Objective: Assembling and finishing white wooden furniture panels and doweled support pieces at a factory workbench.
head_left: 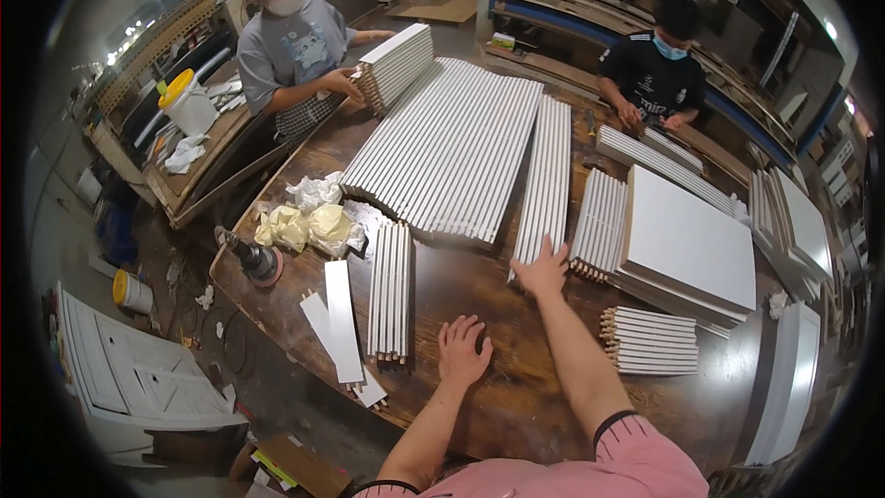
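Note:
My left hand [464,350] rests on the dark wooden table, fingers apart, with nothing in it. My right hand [542,269] reaches to the near end of a narrow row of white slats [544,175]; its fingers are spread over that end and do not wrap round it. Left of this row lies a wide bank of white slats [452,138] set side by side. A smaller bundle of white slats [390,290] lies to the left of my left hand. Two flat white boards [343,323] lie beyond that bundle, partly overlapping.
An orbital sander [253,260] and crumpled cloths [309,221] occupy the table's left side. White panels [696,235] are stacked at right, near a short slat pile [650,341]. Across the table, one person [295,55] holds a slat stack [396,65]; another person [654,74] works at right.

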Motion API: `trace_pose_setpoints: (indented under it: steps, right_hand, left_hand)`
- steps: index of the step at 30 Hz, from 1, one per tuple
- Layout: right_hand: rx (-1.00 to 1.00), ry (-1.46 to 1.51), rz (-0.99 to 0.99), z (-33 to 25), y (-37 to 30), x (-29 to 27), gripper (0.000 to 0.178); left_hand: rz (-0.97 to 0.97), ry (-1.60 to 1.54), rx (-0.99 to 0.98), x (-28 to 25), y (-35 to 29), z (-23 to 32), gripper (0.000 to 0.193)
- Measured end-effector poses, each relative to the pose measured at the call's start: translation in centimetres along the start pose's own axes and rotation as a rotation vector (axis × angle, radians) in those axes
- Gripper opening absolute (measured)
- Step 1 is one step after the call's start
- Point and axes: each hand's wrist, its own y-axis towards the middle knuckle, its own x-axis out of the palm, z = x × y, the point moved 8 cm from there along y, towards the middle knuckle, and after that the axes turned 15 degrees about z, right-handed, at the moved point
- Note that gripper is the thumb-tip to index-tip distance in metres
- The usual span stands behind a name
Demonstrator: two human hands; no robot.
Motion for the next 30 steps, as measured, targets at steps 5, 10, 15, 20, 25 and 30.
trace_pose_setpoints:
  steps: [5,10,15,20,25,30]
  right_hand:
    - [-0.045,0.036,0.039,6.4,-13.3,-4.2,0.107]
    - [-0.184,0.004,-0.105,15.1,-25.2,-9.6,0.107]
    - [-0.247,-0.029,-0.259,27.2,-32.5,-15.6,0.108]
    - [-0.348,-0.213,-0.320,39.0,-34.8,-22.5,0.116]
    - [-0.196,-0.493,-0.254,49.7,-33.4,-26.4,0.112]
    - [-0.205,-0.356,0.038,48.2,-30.8,-27.3,0.109]
  left_hand:
    - [0.023,-0.020,0.006,-0.5,0.1,0.1,0.045]
    - [-0.084,-0.009,0.030,0.6,-0.1,0.1,0.059]
    - [-0.472,-0.108,0.436,0.7,-1.2,9.0,0.087]
    - [-0.891,0.022,1.015,3.8,-5.2,17.9,0.106]
    - [-1.006,0.072,1.027,5.4,-7.9,21.1,0.111]
    - [-0.954,-0.012,0.883,4.8,-11.9,24.2,0.109]
